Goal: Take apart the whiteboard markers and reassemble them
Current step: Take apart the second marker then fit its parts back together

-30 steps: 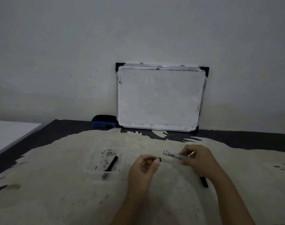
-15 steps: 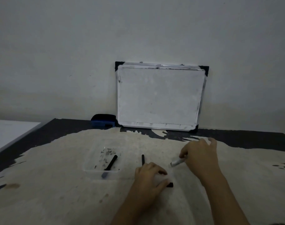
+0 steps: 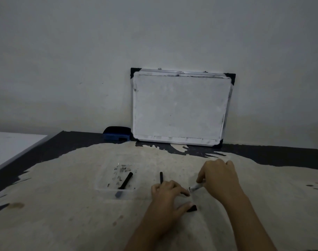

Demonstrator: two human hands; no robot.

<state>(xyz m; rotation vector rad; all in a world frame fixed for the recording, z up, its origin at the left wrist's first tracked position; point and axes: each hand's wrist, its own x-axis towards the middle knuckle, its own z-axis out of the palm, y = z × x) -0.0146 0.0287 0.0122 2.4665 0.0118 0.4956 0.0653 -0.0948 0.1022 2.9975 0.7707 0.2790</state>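
White and silvery, the marker barrel [image 3: 196, 187] sits tilted low over the table [image 3: 64, 205], and the right hand [image 3: 219, 178] pinches it at its far end. Its near end points at the left hand [image 3: 168, 196], so I think the two hands mean to bring parts together.

That left hand lies low on the table with its fingers bent down. A small black piece [image 3: 192, 208] pokes out by the thumb. It looks like a cap, and the thumb touches it, but I cannot tell if the hand grips it or just rests on it. A thin black stick [image 3: 161, 177] lies on the table just behind this hand, maybe an inside part of the marker.

Off to the left is a clear plastic tray [image 3: 107, 186] smudged with ink. A dark marker part [image 3: 124, 182] with a grey tip lies slanted in it, likely kept there so it will not roll away or stain the table.

Farther back, a whiteboard [image 3: 181, 107] leans on the wall, and a blue eraser [image 3: 116, 134] sits beside it.

The room is dim, so small bits are hard to see.
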